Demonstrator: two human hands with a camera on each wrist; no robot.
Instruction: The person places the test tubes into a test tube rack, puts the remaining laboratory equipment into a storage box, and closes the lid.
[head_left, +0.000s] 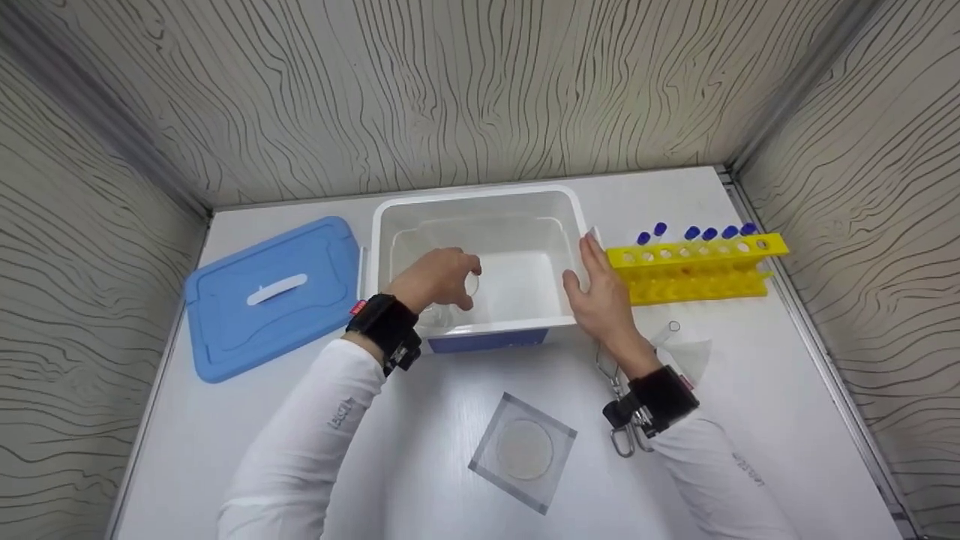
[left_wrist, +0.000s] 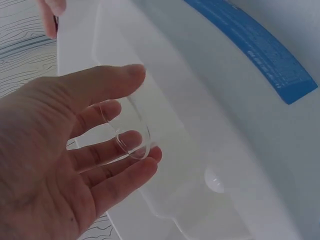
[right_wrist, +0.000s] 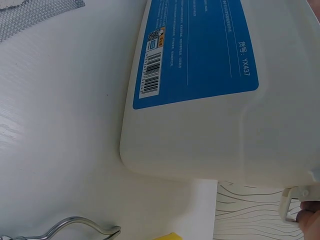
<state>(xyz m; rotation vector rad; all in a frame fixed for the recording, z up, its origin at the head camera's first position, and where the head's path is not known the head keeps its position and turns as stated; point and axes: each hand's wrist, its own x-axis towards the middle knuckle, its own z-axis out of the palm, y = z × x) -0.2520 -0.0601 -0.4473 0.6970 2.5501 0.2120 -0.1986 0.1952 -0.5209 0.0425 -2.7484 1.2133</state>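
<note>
left hand (head_left: 446,277): on my feed it reaches inside the white bin (head_left: 480,194), fingers curled around a clear piece (head_left: 472,284), thumb above and the others below
clear piece: inside the bin's walls, toward the near left; I cannot tell whether it touches the floor of the bin
its direction: a round edge faces toward the right side of the bin, by the head view
its long axis: mostly behind the hand; I judge that it runs back from that edge toward the palm, but I cannot be sure
clear shape (head_left: 435,316): low by the near left corner; I cannot say whether it belongs to the same piece
right hand (head_left: 604,296): at the bin's right rim, thumb on the inner side and fingers outside by the handle, so I read them as clamped on the wall
done: blue lid (head_left: 274,330) off and flat on the table (head_left: 420,465); yellow rack (head_left: 675,292) standing at the right with blue-capped tubes in it, metal tongs (right_wrist: 75,220) and mesh square (head_left: 523,450) lying outside the bin
left: I judge the handling of the clear piece about midway, since it is in hand and not yet set down, and the lid is not on
</note>
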